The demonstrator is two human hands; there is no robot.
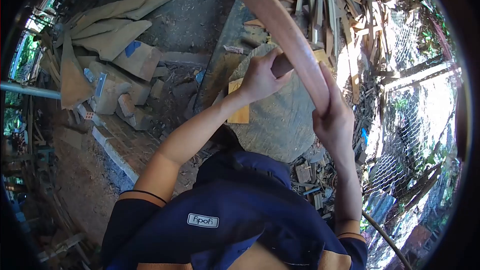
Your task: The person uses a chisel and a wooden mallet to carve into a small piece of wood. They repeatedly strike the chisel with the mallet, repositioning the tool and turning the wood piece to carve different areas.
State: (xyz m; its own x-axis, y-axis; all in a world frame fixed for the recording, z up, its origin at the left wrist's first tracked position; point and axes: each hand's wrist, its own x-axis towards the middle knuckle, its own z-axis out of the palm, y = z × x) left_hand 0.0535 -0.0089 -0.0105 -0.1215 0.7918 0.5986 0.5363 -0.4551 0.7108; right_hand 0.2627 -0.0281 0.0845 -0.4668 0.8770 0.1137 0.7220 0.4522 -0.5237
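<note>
My right hand is closed around the lower end of a long, curved, reddish-brown wooden piece. It rises up and leftward above a round chopping block. My left hand is wrapped round a shorter, dark brown wooden piece that meets the curved one near its middle. Whether the two pieces are joined cannot be seen. Below my left wrist, a small yellowish wooden board lies at the block's left edge, partly covered by my forearm.
Flat wooden offcuts and broken bricks are heaped on the left. Behind the block runs a long, dark plank-like surface. Many wood strips lie at the back right, beside wire mesh.
</note>
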